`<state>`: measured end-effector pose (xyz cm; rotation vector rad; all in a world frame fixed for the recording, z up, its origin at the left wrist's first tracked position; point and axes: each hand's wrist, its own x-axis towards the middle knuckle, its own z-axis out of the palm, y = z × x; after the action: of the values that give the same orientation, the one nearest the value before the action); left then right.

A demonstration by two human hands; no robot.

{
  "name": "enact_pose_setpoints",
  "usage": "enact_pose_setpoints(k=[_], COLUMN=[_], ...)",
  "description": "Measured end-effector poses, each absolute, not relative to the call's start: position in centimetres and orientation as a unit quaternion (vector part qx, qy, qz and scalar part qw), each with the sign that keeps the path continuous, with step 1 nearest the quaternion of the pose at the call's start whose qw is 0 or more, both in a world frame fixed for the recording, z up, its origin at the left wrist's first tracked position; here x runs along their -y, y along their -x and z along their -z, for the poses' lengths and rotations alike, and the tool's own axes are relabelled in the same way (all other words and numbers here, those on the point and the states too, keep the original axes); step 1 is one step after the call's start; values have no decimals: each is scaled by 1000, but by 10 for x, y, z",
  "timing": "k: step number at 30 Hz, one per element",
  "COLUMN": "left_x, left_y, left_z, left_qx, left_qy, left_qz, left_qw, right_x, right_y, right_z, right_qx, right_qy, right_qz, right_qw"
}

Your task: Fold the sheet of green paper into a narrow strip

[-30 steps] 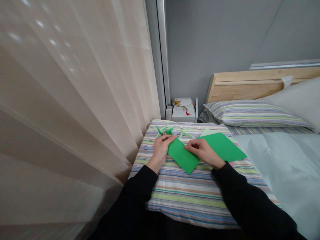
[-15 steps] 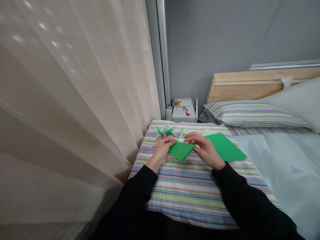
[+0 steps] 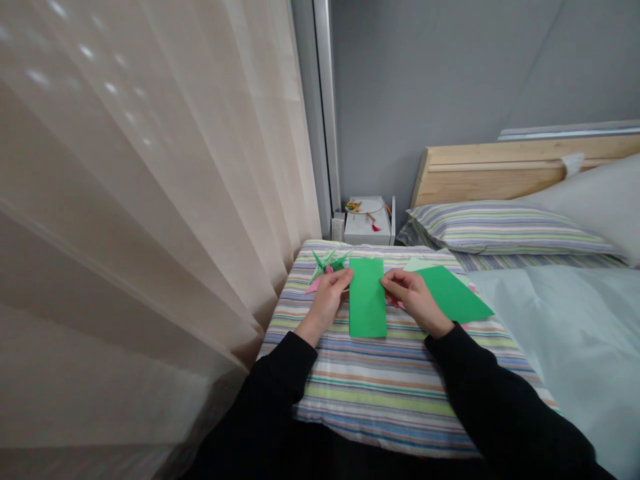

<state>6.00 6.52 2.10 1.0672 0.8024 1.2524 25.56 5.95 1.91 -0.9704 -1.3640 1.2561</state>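
Note:
A bright green folded sheet of paper [image 3: 368, 303], now a tall rectangle, is held up over the striped cloth [image 3: 360, 393]. My left hand [image 3: 327, 300] pinches its left edge near the upper part. On the opposite edge my right hand [image 3: 410, 297] pinches it between thumb and fingers. Behind my left hand sit green folded paper pieces with pointed tips [image 3: 327, 263], with some pink paper beside them. Flat green sheets [image 3: 453, 293] lie just beyond my right hand, over paler green paper [image 3: 415, 265].
A tall beige curtain [image 3: 200, 167] hangs along the left. Behind the cloth stands a small white cabinet [image 3: 367, 230] with a hoop and a red tassel on top. To the right are a bed with a wooden headboard [image 3: 480, 177], a striped pillow [image 3: 505, 223] and a pale blue cover [image 3: 575, 333].
The held green paper has gone from a small slanted folded shape to an upright rectangle. My right hand has closed on its right edge, while my left hand stays on the left side.

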Motion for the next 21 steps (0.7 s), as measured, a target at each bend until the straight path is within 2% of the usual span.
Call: enact_pose_setpoints(k=[5, 16, 21], left_x=[-68, -65, -63], left_y=[-58, -62, -60], left_z=[-15, -17, -22], left_qx=[-365, -368, -379], left_qy=[-483, -495, -495], left_qz=[-546, -526, -525], left_qw=[578, 586, 580], right_x=[-58, -60, -54], right_y=[-256, -258, -254], right_z=[-20, -15, -24], right_qx=[561, 546, 572], right_qy=[411, 419, 410], right_qz=[-520, -488, -495], right_qw=[497, 537, 509])
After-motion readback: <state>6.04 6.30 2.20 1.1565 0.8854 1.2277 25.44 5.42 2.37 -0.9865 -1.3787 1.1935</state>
